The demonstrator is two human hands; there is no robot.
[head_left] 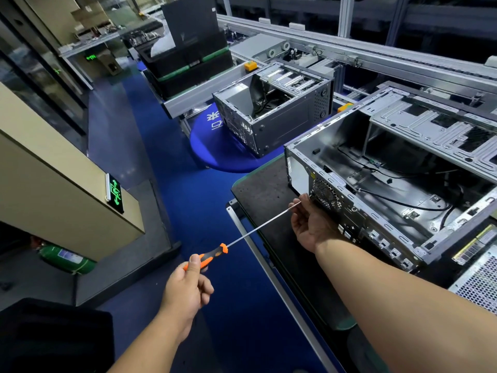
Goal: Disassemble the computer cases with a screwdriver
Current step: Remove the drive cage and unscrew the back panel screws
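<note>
An open grey computer case (pixel 398 184) lies on its side on the black work mat (pixel 258 189), its rear panel with fan grille facing me. My left hand (pixel 188 286) grips the orange-and-black handle of a long screwdriver (pixel 215 254). The thin shaft runs up and right toward the case's rear corner. My right hand (pixel 309 222) pinches the shaft near its tip, right beside the fan grille. The tip itself is hidden behind my fingers.
A second open case (pixel 274 114) sits on a round blue stand (pixel 215 152) behind. Black stacked bins (pixel 188 63) rest on the conveyor (pixel 349 49) at the back. A perforated metal panel (pixel 478 286) lies at right. A beige cabinet (pixel 53 184) and green extinguisher (pixel 67 259) stand left across the blue floor.
</note>
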